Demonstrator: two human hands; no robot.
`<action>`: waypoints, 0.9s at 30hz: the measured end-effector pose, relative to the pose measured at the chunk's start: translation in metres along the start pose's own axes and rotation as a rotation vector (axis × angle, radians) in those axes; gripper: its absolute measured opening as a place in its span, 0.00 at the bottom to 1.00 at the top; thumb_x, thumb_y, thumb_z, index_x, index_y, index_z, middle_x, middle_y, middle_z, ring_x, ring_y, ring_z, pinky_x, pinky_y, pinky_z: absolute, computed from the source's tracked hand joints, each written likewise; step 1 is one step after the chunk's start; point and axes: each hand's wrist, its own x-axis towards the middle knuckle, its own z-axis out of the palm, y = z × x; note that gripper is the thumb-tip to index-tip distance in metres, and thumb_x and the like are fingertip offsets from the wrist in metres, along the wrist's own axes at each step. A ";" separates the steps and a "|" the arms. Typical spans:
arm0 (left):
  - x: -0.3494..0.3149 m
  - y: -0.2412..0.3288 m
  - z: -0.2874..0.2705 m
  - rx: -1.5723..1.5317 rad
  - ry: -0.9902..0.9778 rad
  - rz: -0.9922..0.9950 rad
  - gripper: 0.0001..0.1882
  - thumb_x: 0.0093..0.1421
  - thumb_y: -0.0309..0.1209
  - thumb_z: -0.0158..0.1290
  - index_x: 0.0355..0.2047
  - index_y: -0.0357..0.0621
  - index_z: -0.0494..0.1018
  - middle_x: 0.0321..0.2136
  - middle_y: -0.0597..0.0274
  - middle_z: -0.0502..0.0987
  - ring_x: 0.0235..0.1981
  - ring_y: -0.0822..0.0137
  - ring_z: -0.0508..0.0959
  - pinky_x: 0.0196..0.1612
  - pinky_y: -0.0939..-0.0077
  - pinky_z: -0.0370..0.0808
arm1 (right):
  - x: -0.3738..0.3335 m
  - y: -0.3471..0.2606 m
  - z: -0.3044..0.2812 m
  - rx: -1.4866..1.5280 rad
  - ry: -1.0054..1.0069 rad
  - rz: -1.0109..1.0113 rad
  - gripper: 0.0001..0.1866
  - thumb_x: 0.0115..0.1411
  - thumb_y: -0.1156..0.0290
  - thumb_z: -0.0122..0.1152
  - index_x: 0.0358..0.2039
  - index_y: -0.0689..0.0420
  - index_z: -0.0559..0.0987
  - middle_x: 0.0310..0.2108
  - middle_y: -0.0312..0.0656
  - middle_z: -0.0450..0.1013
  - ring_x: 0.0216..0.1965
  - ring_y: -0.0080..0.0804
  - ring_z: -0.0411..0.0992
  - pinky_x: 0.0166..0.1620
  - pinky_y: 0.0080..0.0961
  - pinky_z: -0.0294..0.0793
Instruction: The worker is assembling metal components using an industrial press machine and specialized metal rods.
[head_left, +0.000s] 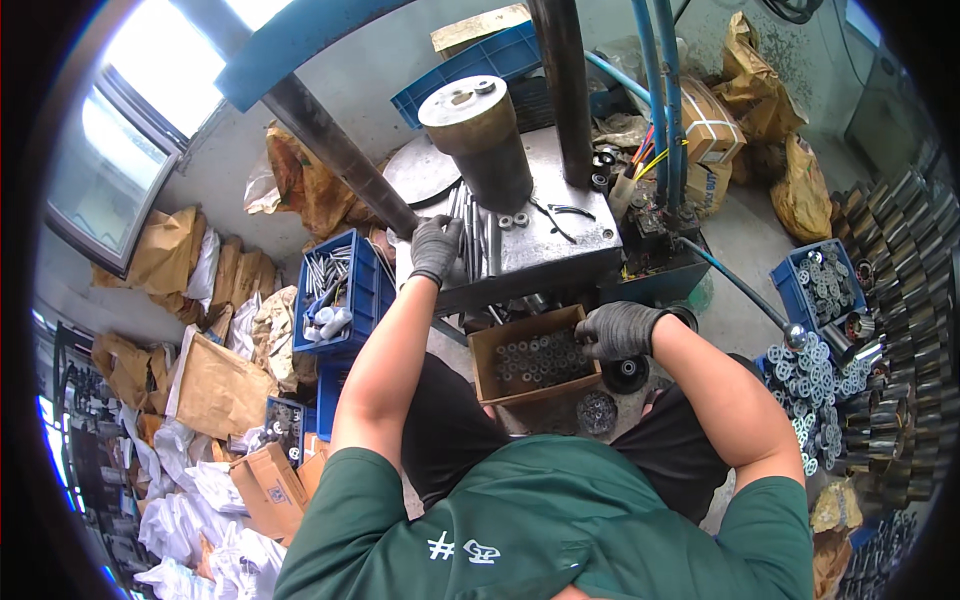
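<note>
My left hand (437,250), in a grey glove, is at the left front of a steel press table (570,245). Its fingers are bent together beside a bundle of thin metal rods (464,220); whatever they grip is hidden. Over the right rim of a cardboard box (487,385) is my gloved right hand (620,331), fingers curled in; I cannot make out what is in them. Small round metal parts (540,362) stand in rows inside the box. On the table, two small rings (513,220) lie between the rods and black-handled pliers (560,220).
A heavy metal cylinder (480,140) stands on the table between dark press columns (563,90). Blue crates (350,270) with metal parts are at left. A blue lever (740,285) juts out at right, near piled rings (810,390) and stacked metal tubes (900,340).
</note>
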 end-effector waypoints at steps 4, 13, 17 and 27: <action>-0.018 -0.038 0.005 -0.025 0.210 0.272 0.16 0.63 0.40 0.59 0.43 0.42 0.83 0.46 0.42 0.78 0.48 0.43 0.78 0.55 0.55 0.74 | 0.009 0.003 0.001 -0.027 -0.026 0.022 0.19 0.59 0.57 0.63 0.44 0.57 0.82 0.40 0.54 0.81 0.46 0.54 0.79 0.51 0.47 0.77; -0.024 -0.043 0.011 -0.182 0.263 0.287 0.17 0.62 0.37 0.61 0.48 0.45 0.79 0.38 0.51 0.79 0.30 0.54 0.81 0.39 0.61 0.79 | 0.014 0.003 0.005 0.038 0.154 -0.034 0.17 0.58 0.61 0.64 0.43 0.58 0.82 0.40 0.52 0.79 0.44 0.54 0.78 0.50 0.45 0.78; -0.018 -0.039 0.012 -0.117 0.285 0.210 0.15 0.62 0.37 0.60 0.47 0.47 0.79 0.36 0.53 0.82 0.35 0.54 0.84 0.40 0.58 0.79 | 0.025 0.004 -0.002 0.124 0.430 -0.107 0.13 0.58 0.69 0.64 0.43 0.59 0.82 0.40 0.51 0.78 0.43 0.54 0.78 0.47 0.43 0.79; 0.004 -0.045 -0.002 -0.170 0.076 0.080 0.15 0.59 0.33 0.60 0.46 0.44 0.81 0.37 0.48 0.82 0.38 0.51 0.83 0.46 0.59 0.79 | 0.109 0.011 -0.036 -0.250 0.808 -0.078 0.14 0.54 0.73 0.61 0.43 0.54 0.81 0.50 0.42 0.78 0.53 0.46 0.75 0.59 0.44 0.71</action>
